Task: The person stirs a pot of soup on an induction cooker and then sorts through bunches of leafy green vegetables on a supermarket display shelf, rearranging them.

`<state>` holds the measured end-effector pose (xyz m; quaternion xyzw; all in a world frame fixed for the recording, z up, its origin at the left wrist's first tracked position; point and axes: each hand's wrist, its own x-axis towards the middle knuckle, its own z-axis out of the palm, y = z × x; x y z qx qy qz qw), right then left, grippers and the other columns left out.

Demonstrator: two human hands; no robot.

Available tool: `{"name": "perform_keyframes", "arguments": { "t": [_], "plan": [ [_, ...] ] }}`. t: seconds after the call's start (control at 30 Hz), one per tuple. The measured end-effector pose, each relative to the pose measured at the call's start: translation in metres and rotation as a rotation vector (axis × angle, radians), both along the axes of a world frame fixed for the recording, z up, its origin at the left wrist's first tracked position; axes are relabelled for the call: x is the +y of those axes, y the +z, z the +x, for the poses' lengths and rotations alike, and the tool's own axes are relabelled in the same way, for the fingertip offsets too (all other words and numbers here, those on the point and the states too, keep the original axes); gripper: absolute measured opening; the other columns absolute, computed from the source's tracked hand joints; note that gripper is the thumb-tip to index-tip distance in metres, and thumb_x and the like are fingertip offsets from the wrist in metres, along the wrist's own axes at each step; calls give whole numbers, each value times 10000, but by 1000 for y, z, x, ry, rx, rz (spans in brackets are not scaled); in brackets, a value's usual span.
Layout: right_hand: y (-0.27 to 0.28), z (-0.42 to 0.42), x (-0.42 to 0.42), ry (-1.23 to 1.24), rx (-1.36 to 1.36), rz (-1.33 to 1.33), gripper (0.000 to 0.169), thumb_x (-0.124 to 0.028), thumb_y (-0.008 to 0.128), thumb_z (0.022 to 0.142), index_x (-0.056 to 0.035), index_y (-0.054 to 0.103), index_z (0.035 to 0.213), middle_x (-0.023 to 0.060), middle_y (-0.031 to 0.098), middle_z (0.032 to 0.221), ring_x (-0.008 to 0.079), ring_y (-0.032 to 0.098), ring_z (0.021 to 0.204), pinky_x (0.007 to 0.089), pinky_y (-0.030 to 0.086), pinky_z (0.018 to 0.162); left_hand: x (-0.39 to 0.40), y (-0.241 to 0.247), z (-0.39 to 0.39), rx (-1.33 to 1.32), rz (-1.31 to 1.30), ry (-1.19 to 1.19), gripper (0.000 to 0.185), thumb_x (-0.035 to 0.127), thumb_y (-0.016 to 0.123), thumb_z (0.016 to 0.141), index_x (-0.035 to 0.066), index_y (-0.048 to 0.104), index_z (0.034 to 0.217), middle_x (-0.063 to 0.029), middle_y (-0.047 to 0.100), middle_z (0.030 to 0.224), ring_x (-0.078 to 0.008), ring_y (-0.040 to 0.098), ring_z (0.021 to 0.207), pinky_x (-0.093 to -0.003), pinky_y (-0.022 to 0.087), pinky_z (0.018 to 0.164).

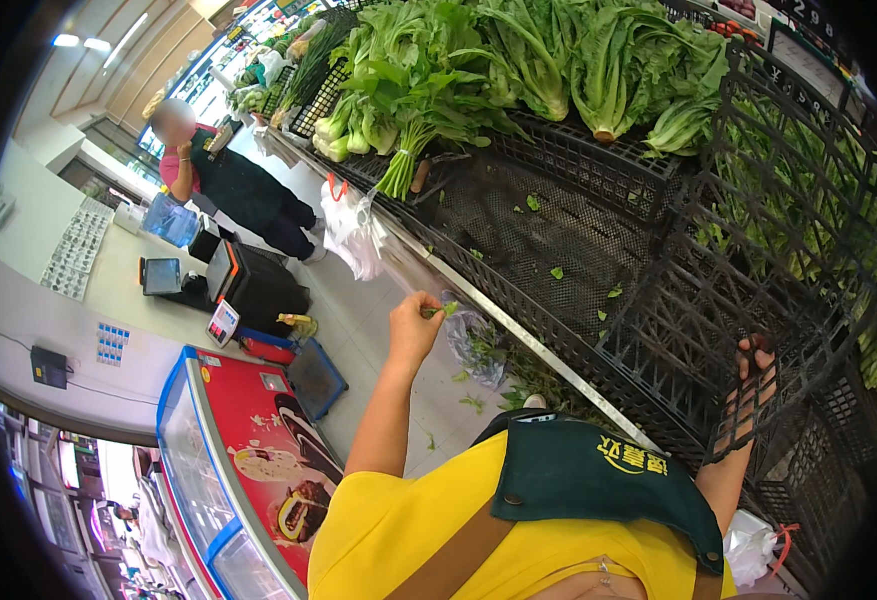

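My left hand [416, 326] pinches a small green leaf [447, 308] between thumb and fingers, above the floor beside the produce stand. At the right, my right hand [755, 364] is behind the lattice of a black plastic crate [776, 300], which is tilted up on its side; its fingers show through and around the mesh. Loose leaf scraps lie on the black mesh shelf mat [536, 225] in front of me. A tied bunch of leafy greens [408, 146] lies at that section's far left corner, near a brown-handled tool [421, 175], partly hidden.
Romaine lettuces [607, 97] fill the back row. Greens lie behind the tilted crate. A metal rail [528, 345] edges the stand, with plastic bags [352, 232] hanging from it. Trimmings and a clear bag [472, 341] are on the floor. A person [236, 180] stands by the counter; a red freezer [266, 457] is left.
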<state>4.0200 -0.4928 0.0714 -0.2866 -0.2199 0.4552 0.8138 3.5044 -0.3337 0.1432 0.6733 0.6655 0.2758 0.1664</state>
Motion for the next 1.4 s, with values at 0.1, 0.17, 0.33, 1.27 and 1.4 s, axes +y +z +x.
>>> {"name": "perform_keyframes", "arguments": {
  "t": [0.1,0.17,0.33,1.27,1.4],
  "plan": [
    [4,-10,1,-53,-29,-69,163,-68,655,751,24,631,883,142,662,858,117,455,449,236,359,367,-6,-17,-8,-17,90,-31,175,58,722,661,39,620,802,-125,614,815,-234,626,709,-327,501,628],
    [19,-18,-1,-74,-49,-135,169,-76,658,749,20,633,885,130,664,839,112,448,446,238,350,365,-10,-26,-6,-69,45,-45,200,56,723,656,49,629,833,-132,595,914,-251,623,769,-335,502,668],
    [21,-23,-1,-157,-79,-149,334,-95,721,688,19,626,987,146,651,775,148,512,439,236,359,325,-18,-40,-4,-27,53,-69,227,111,727,671,56,634,870,-124,584,955,-262,601,859,-340,485,738],
    [-35,26,-9,57,-152,8,343,-131,653,785,30,578,1078,148,656,842,153,495,438,304,387,385,-29,-49,11,-85,-35,-113,190,149,676,743,56,613,897,-116,606,879,-263,599,838,-348,481,731],
    [-24,19,-5,64,-165,1,327,-133,659,789,33,588,1062,151,656,841,148,492,438,281,356,371,-27,-37,16,-102,0,-122,195,139,675,751,54,621,919,-115,616,914,-245,613,846,-332,491,725]
  ]
}}
